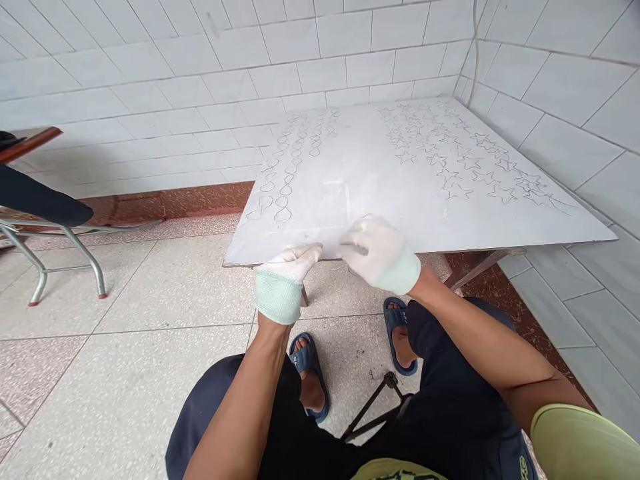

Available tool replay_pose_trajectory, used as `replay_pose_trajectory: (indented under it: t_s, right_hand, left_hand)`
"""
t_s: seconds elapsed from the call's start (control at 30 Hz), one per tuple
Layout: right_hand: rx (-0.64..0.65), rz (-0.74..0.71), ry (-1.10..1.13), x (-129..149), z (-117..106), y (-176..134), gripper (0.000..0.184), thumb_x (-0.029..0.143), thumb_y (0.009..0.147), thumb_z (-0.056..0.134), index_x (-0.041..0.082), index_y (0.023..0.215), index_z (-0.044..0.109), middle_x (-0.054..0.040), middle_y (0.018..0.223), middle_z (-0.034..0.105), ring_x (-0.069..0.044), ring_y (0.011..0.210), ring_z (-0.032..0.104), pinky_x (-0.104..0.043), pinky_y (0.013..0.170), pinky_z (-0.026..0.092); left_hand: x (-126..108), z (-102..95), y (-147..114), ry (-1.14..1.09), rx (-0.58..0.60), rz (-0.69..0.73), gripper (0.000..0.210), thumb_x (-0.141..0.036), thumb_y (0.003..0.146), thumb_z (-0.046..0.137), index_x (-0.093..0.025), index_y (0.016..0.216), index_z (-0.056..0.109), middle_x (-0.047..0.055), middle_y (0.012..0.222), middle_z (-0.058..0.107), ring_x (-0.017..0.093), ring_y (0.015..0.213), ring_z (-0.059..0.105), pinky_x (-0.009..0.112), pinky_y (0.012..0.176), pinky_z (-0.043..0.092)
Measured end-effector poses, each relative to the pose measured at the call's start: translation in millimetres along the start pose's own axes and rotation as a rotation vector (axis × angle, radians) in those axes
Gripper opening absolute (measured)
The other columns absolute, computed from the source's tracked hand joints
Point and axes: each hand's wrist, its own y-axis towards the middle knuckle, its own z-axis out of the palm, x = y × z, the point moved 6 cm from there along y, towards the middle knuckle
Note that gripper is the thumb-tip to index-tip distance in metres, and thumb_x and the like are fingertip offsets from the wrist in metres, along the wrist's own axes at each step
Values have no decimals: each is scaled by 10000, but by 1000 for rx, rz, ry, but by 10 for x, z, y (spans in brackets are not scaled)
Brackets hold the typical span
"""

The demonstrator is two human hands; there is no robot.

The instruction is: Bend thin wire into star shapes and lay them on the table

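My left hand [294, 265], in a white knitted glove with a pale green cuff, is at the front edge of a white tabletop [380, 207], its fingers pressed together. Close to its right, my right hand [375, 250] wears a matching glove; its fingers are curled and slightly blurred. Whatever they pinch is too small or hidden to make out. On the tabletop's left lie rows of thin wire-like figure-eight shapes [283, 202]. Several thin star outlines [456, 191] lie in rows across the right side, some overlapping near the right edge.
White tiled walls [345, 37] border the table behind and on the right. A metal-legged stool [55, 250] stands at left beside a brown tabletop corner [35, 141]. My slippered feet are under the front edge, with dark folding-seat legs [373, 407] between my knees.
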Motion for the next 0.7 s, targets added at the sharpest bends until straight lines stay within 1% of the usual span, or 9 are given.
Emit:
replay_pose_trajectory:
  t_s: [0.07, 0.1, 0.17, 0.27, 0.37, 0.43, 0.5, 0.6, 0.7]
  right_hand:
    - [77, -126, -178, 155, 140, -8, 394, 466, 1029, 589, 170, 903, 816, -77, 820, 743, -243, 861, 662, -395, 840, 447]
    - [94, -158, -249, 202, 205, -11, 397, 471, 1029, 596, 158, 919, 815, -85, 825, 745, -251, 859, 659, -399, 822, 431]
    - [123, -190, -348, 245, 322, -15, 394, 437, 1053, 571, 141, 941, 805, -102, 853, 753, -262, 872, 658, -406, 796, 398]
    - [176, -202, -399, 215, 438, -30, 421, 340, 1118, 449, 151, 952, 787, -104, 896, 767, -259, 880, 650, -420, 804, 368]
    - [181, -193, -430, 155, 451, -49, 423, 305, 1125, 403, 171, 952, 765, -92, 904, 762, -260, 888, 643, -437, 884, 364]
    - [169, -171, -471, 131, 433, -55, 388, 286, 1098, 432, 175, 903, 748, -91, 861, 743, -268, 882, 642, -444, 934, 357]
    - [184, -133, -511, 123, 426, -51, 337, 246, 1056, 466, 170, 870, 737, -101, 839, 732, -274, 880, 644, -444, 952, 355]
    - [286, -55, -558, 120, 447, -34, 263, 193, 996, 518, 154, 881, 751, -131, 862, 745, -294, 901, 660, -441, 939, 361]
    - [355, -13, -589, 139, 453, -27, 227, 167, 969, 555, 144, 886, 766, -147, 892, 758, -302, 915, 668, -437, 940, 356]
  left_hand:
    - [9, 17, -11, -32, 10, -14, 220, -397, 729, 862, -187, 781, 825, 64, 899, 820, 276, 956, 747, 369, 918, 574]
    - [17, 32, -21, -55, 20, -38, 224, -408, 733, 864, -190, 763, 820, 59, 864, 810, 267, 919, 743, 366, 895, 574]
    - [27, 60, -37, -107, 25, -80, 232, -416, 726, 875, -193, 754, 816, 49, 814, 793, 249, 858, 732, 357, 846, 572]
    - [27, 80, -32, -173, 19, -98, 256, -397, 678, 906, -182, 789, 825, 43, 794, 786, 221, 800, 716, 345, 824, 563]
    - [69, 80, 11, -169, 52, -126, 299, -388, 652, 920, -157, 820, 829, 55, 799, 791, 202, 769, 706, 328, 799, 562]
    - [122, 73, 42, -136, 87, -151, 306, -390, 668, 908, -148, 840, 828, 62, 810, 791, 195, 767, 701, 307, 754, 557]
    - [185, 73, 65, -97, 131, -174, 288, -393, 692, 880, -148, 831, 820, 65, 810, 786, 192, 764, 693, 284, 684, 538]
    - [260, 82, 81, 3, 182, -188, 249, -401, 724, 833, -159, 768, 788, 61, 772, 764, 188, 719, 668, 272, 604, 495]
    - [270, 67, 78, 158, 150, -153, 265, -432, 761, 793, -174, 720, 748, 57, 729, 745, 186, 675, 650, 284, 599, 477]
